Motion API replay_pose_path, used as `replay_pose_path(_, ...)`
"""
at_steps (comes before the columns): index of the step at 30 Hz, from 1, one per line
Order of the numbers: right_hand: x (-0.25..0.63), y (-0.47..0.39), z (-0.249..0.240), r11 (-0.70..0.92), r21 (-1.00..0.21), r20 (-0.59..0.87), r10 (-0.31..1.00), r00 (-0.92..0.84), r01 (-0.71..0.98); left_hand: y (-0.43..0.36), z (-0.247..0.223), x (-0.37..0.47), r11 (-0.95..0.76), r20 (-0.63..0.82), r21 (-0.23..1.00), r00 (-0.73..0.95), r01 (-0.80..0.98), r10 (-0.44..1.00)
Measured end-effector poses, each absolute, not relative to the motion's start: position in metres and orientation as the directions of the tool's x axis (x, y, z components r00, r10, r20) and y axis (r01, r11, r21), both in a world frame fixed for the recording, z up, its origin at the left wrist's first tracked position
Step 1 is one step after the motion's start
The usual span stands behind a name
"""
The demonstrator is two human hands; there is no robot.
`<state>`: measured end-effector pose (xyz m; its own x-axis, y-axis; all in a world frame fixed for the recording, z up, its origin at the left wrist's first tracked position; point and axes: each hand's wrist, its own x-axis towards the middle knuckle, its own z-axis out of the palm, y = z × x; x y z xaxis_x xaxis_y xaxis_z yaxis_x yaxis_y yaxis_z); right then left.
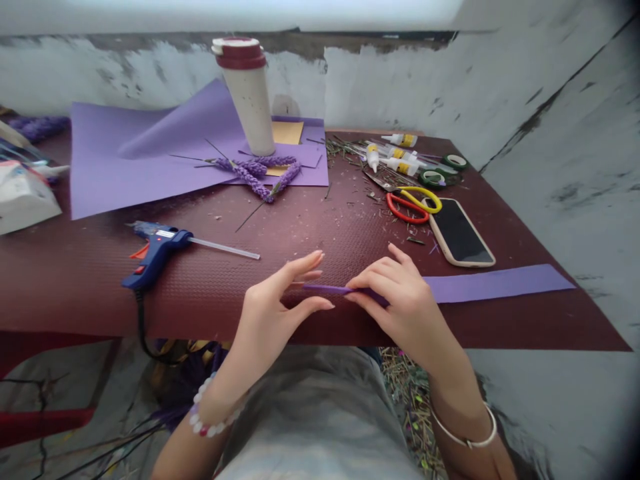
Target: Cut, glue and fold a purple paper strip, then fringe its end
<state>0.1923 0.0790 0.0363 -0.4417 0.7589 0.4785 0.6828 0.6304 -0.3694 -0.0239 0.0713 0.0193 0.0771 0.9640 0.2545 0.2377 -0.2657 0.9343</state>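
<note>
A long purple paper strip (495, 283) lies along the front edge of the dark red table (320, 227). Its left end is folded narrow, and both hands pinch it there. My left hand (280, 300) grips the folded tip between thumb and fingers. Just to the right, my right hand (400, 300) presses the fold with its fingertips. The strip's flat part runs out to the right of my right hand.
A blue glue gun (157, 250) lies at the left, its cord over the edge. Behind are purple paper sheets (130, 157), braided purple stems (260, 175), a white tumbler (247, 93), glue bottles (395, 157), tape rolls (440, 175), scissors (413, 203) and a phone (460, 233).
</note>
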Motion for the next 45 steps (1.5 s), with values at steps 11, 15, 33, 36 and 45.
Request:
replay_pose_path(11,0.201,0.079,0.039,0.631,-0.371,0.382,0.773,-0.507,0.682,0.072,0.022,-0.028,-0.368,0.325,0.821,0.172,0.436,0.93)
replay_pose_path(15,0.203,0.08,0.041,0.613,-0.405,0.37,0.788,-0.492,0.678,0.071,0.023,-0.028,-0.346,0.3,0.833,0.174,0.432,0.938)
replay_pose_path(33,0.199,0.082,0.036,0.656,-0.359,0.497,0.737,-0.459,0.664,0.072,0.021,-0.028,-0.488,0.47,0.688,0.183,0.537,0.863)
replay_pose_path(36,0.196,0.08,0.035,0.673,-0.324,0.511,0.716,-0.475,0.665,0.074,0.023,-0.024,-0.615,0.553,0.532,0.311,0.582,0.773)
replay_pose_path(45,0.192,0.077,0.037,0.66,-0.363,0.477,0.738,-0.477,0.658,0.074,0.023,-0.017,-0.582,0.534,0.515,0.296,0.629,0.792)
